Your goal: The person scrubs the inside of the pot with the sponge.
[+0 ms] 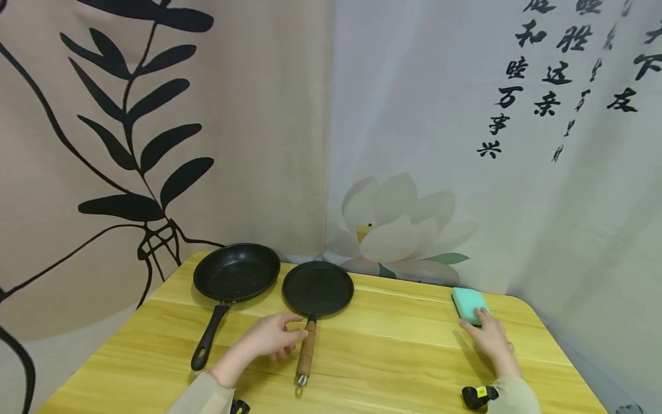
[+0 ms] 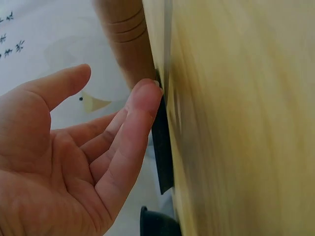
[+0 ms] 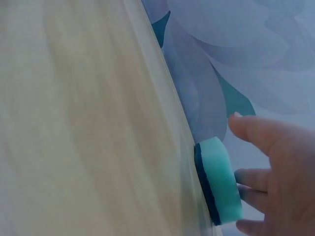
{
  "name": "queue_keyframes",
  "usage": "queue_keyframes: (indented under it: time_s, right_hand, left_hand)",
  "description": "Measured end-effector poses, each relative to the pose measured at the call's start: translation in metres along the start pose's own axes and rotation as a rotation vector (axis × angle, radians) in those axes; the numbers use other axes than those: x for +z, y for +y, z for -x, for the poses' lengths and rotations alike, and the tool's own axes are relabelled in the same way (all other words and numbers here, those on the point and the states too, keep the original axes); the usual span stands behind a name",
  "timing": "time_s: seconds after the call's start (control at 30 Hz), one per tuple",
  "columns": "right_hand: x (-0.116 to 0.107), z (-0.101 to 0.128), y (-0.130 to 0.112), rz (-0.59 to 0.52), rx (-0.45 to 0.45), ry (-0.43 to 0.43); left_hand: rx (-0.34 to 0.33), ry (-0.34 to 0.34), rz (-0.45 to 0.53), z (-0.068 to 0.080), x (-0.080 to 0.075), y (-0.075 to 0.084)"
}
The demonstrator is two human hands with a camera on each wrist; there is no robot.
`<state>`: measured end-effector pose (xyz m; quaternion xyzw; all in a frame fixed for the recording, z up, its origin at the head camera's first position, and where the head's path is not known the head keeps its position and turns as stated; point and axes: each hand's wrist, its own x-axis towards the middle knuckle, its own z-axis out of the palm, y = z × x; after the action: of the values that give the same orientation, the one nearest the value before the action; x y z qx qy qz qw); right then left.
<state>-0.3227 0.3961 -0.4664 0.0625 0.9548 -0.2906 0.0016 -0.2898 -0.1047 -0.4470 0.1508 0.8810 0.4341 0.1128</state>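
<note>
- Far beyond both hands' fingers, a pale curtain point(image 1: 403, 109) bears black brush-style Chinese writing point(image 1: 499, 124); 和睦万事兴 and 胜远亲 can be read down two columns, and 下友 farther right. Other characters are cut off or lost in folds.
- Behind the right fingers, a black wrist camera point(image 1: 472, 398) carries a yellow label point(image 1: 481, 392), too small to read.
- Just right of the left fingertips is the brown wooden handle point(image 1: 307, 352) of a flat pan point(image 1: 318, 288); its round, matt black plate lies beyond them. The left wrist view shows rings cut round the wood.
- The flat pan's long axis runs from the plate back past the left fingertips, its metal hanging loop nearest the person and slightly left.
- The left hand point(image 1: 273, 336) has thumb and fingers apart, loosely bent, pinching nothing; whether a fingertip touches the handle, I cannot tell.
- Left of those fingers and beyond, a black frying pan point(image 1: 237, 269) points its handle toward the person, slanting left.
- Just ahead of the right fingers, a mint-green sponge point(image 1: 468, 302) with a dark underside lies flat on the wooden table point(image 1: 393, 356), its length running toward the palm.
- The right hand point(image 1: 489, 338) has thumb and fingers spread; contact is unclear.
</note>
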Motion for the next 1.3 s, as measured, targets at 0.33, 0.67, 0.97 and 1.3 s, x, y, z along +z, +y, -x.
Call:
queue_keyframes:
  time_s: [0.33,0.67,0.97,1.3]
  right_hand:
    - [-0.001,0.001,0.004,0.012,-0.024,0.059]
    - [-0.007,0.002,0.004,0.034,0.06,0.135]
    - [-0.012,0.002,0.002,0.036,0.079,0.119]
    - [-0.008,0.002,0.005,0.006,0.046,0.145]
  left_hand:
    - [-0.033,-0.081,0.05,0.0,0.007,0.003]
    - [-0.06,-0.152,0.086,-0.001,0.008,0.005]
    - [-0.085,-0.19,0.113,0.0,0.014,0.008]
    - [-0.096,-0.215,0.148,-0.003,0.016,0.003]
